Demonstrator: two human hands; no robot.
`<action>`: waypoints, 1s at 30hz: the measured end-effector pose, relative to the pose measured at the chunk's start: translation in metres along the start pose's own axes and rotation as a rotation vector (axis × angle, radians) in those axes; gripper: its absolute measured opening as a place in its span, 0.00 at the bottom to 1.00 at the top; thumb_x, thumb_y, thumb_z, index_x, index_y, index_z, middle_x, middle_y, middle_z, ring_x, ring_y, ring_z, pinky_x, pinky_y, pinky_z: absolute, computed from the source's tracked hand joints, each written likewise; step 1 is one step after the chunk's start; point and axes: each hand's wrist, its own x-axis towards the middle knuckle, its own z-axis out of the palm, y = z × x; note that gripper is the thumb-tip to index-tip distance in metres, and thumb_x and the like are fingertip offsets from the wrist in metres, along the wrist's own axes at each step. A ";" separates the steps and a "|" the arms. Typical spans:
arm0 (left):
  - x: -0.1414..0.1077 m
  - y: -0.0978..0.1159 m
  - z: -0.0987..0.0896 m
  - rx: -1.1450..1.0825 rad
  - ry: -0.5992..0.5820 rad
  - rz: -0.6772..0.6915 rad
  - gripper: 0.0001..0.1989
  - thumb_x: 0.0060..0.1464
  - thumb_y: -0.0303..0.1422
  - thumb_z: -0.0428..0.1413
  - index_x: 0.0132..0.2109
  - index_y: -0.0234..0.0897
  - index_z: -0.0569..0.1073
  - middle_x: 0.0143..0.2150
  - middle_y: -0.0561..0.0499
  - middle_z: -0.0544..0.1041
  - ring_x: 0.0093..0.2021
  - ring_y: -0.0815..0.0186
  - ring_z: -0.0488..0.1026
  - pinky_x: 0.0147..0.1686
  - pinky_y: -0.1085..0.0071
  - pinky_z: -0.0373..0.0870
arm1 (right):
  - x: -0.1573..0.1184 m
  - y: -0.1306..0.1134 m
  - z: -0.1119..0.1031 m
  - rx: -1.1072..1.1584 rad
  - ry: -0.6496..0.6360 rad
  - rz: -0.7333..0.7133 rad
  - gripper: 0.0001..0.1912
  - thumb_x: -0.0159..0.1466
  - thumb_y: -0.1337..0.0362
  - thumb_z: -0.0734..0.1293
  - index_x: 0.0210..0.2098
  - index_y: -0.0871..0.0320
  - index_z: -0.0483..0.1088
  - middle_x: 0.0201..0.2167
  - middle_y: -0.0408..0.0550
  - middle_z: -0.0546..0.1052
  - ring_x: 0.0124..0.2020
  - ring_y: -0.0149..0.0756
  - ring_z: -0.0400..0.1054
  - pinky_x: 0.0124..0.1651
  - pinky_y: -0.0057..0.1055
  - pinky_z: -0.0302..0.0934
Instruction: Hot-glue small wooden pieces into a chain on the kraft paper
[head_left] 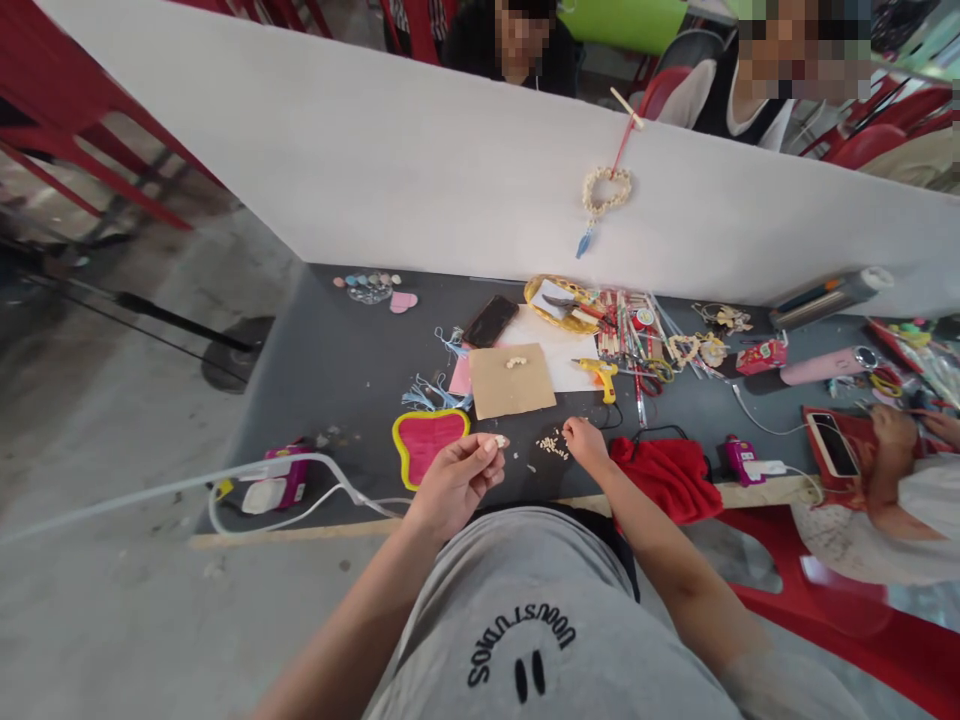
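My left hand (459, 482) is closed, with a small cream-coloured piece (500, 441) pinched between thumb and fingertips. My right hand (585, 445) has its fingers pressed together at the right edge of a scatter of small pale pieces (553, 445) on the dark table; what they hold, if anything, is too small to name. Beyond the hands lies a brown board (512, 395) with a short row of cream pieces (516, 363) on it. A pink tray with a yellow rim (431, 447) sits just beyond my left hand.
A yellow glue gun (600, 374), black phone (490, 321) and yellow basket (536, 288) stand farther back. A red cloth (667, 475) lies right of my right hand. A white partition (450, 170) bears a hanging beaded heart (585, 192). Another person's hands (894, 430) are at far right.
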 end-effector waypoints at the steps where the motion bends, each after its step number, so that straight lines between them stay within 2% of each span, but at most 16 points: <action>1: 0.000 -0.001 0.000 -0.004 0.002 -0.003 0.10 0.46 0.32 0.67 0.27 0.31 0.75 0.25 0.52 0.69 0.22 0.77 0.59 0.24 0.78 0.59 | 0.001 -0.002 -0.001 0.016 0.009 0.002 0.16 0.67 0.59 0.64 0.52 0.59 0.66 0.51 0.52 0.71 0.47 0.39 0.70 0.48 0.42 0.68; 4: -0.001 -0.001 0.002 -0.028 -0.005 -0.009 0.11 0.46 0.32 0.67 0.26 0.30 0.74 0.26 0.51 0.70 0.22 0.77 0.59 0.23 0.78 0.58 | 0.000 -0.016 -0.008 0.092 0.066 -0.031 0.15 0.67 0.60 0.64 0.51 0.60 0.67 0.50 0.51 0.72 0.46 0.38 0.70 0.47 0.41 0.68; 6: -0.003 0.000 0.004 -0.054 -0.020 -0.023 0.11 0.45 0.32 0.67 0.27 0.30 0.74 0.26 0.52 0.70 0.22 0.77 0.58 0.23 0.78 0.58 | -0.008 -0.035 -0.016 0.168 0.132 -0.082 0.12 0.68 0.60 0.63 0.46 0.61 0.69 0.44 0.50 0.74 0.43 0.36 0.71 0.46 0.39 0.68; 8: -0.006 0.002 0.008 -0.082 -0.037 -0.038 0.11 0.45 0.32 0.68 0.28 0.30 0.75 0.25 0.52 0.69 0.22 0.77 0.58 0.22 0.79 0.57 | -0.022 -0.062 -0.029 0.258 0.200 -0.145 0.11 0.69 0.61 0.59 0.39 0.60 0.71 0.36 0.49 0.76 0.39 0.36 0.72 0.45 0.34 0.68; 11: -0.011 0.006 0.014 -0.106 -0.046 -0.045 0.11 0.43 0.33 0.68 0.28 0.30 0.76 0.24 0.53 0.69 0.21 0.77 0.58 0.22 0.79 0.58 | -0.056 -0.110 -0.058 0.371 0.257 -0.259 0.10 0.69 0.61 0.59 0.38 0.58 0.69 0.36 0.48 0.76 0.36 0.33 0.72 0.39 0.29 0.68; 12: -0.013 0.007 0.017 -0.105 -0.045 -0.049 0.11 0.43 0.33 0.68 0.29 0.30 0.76 0.23 0.53 0.70 0.21 0.77 0.59 0.22 0.79 0.58 | -0.067 -0.125 -0.069 0.416 0.277 -0.329 0.08 0.68 0.61 0.61 0.37 0.57 0.70 0.35 0.47 0.76 0.35 0.32 0.71 0.39 0.29 0.67; 14: -0.017 0.009 0.021 -0.097 -0.037 -0.058 0.11 0.43 0.33 0.69 0.30 0.29 0.77 0.23 0.52 0.70 0.22 0.76 0.61 0.23 0.79 0.61 | -0.086 -0.151 -0.091 0.581 0.337 -0.600 0.03 0.65 0.65 0.65 0.34 0.56 0.70 0.33 0.46 0.75 0.35 0.33 0.70 0.39 0.30 0.66; 16: -0.020 0.011 0.024 -0.097 -0.035 -0.059 0.12 0.42 0.34 0.69 0.31 0.30 0.78 0.22 0.52 0.71 0.23 0.75 0.64 0.23 0.79 0.62 | -0.096 -0.170 -0.107 0.633 0.373 -0.757 0.03 0.64 0.69 0.66 0.35 0.55 0.71 0.31 0.45 0.75 0.35 0.33 0.70 0.39 0.31 0.66; 19: -0.023 0.012 0.028 -0.102 -0.039 -0.044 0.12 0.41 0.33 0.69 0.31 0.30 0.78 0.22 0.52 0.72 0.23 0.75 0.66 0.24 0.79 0.63 | -0.098 -0.181 -0.116 0.620 0.402 -0.809 0.03 0.64 0.68 0.67 0.35 0.54 0.71 0.31 0.46 0.75 0.34 0.34 0.70 0.38 0.33 0.66; 30: -0.028 0.010 0.032 -0.065 -0.047 0.004 0.11 0.41 0.33 0.70 0.29 0.31 0.78 0.22 0.53 0.73 0.23 0.75 0.66 0.25 0.78 0.62 | -0.097 -0.182 -0.114 0.589 0.435 -0.813 0.03 0.63 0.68 0.68 0.35 0.53 0.73 0.31 0.46 0.75 0.33 0.35 0.70 0.36 0.34 0.67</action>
